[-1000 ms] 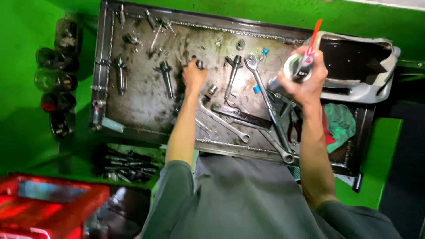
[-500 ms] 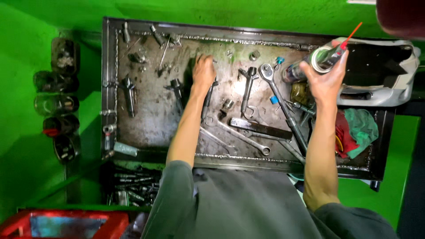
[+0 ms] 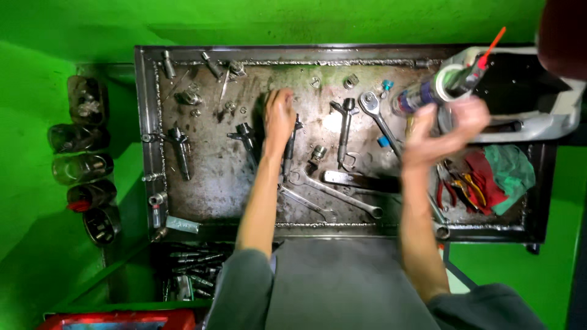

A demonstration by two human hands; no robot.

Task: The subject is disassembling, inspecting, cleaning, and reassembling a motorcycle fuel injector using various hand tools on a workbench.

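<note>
Risk: spray can (image 3: 428, 91) slipping from blurred right hand (image 3: 443, 131), dropping onto ratchet wrench (image 3: 379, 119) or combination wrenches (image 3: 333, 192) lying loose in steel tray (image 3: 147, 122). Right hand raised over tray's right part, fingers wrapped on can, red straw up-right. Left hand (image 3: 280, 113) flat, fingers together, resting near injector (image 3: 247, 137).

The right hand (image 3: 449, 128) is smeared by motion blur — its fingers cannot be told apart, nor its grip on the spray can (image 3: 428, 91). The left hand (image 3: 279, 113) hides whatever lies beneath its palm on the bench (image 3: 214, 177). A dark red shape (image 3: 562, 33) — blurred — is cut off at the top right corner. The red box (image 3: 116, 319) runs off the bottom edge.
</note>
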